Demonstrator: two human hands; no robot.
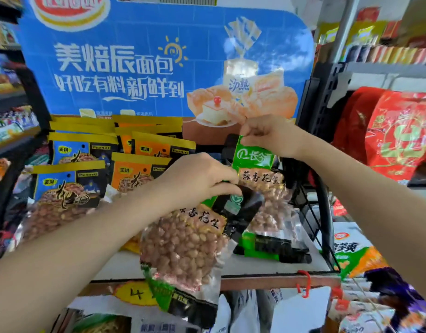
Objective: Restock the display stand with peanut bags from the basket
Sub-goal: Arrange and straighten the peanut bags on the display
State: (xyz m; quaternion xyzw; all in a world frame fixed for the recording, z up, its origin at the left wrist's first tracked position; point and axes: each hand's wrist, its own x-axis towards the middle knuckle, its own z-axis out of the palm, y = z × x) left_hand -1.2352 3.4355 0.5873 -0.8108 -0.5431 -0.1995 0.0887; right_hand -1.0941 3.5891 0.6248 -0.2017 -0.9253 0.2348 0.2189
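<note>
On the display stand (267,267), right section: 1 green peanut bag (262,188) stands upright, pinched at its top edge by the right hand (267,135), fingers closed on the green header. In front of it, lower and tilted, a 2nd green peanut bag (183,241) hangs from the left hand (197,179), which grips its top end with fingers curled shut; the clear body full of reddish peanuts extends down past the front lip of the shelf. The 2 green bags overlap at the middle, the left-hand one nearer the camera.

Left section: blue-labelled peanut bags (70,186) in a row front to back, tops yellow. Centre section: orange-labelled peanut bags (137,169) in a like row, partly hidden behind the left hand.

Behind the stock: a blue backboard (135,68) printed with white characters and a picture of bread.

Right of the stand: a black wire frame (324,212); beyond it, red packages (399,135) on a neighbouring shelf. A red hook (304,286) hangs at the shelf's front edge. A yellow price tag (135,294) sits below the lip, its figure blurred.

Basket: not visible.
</note>
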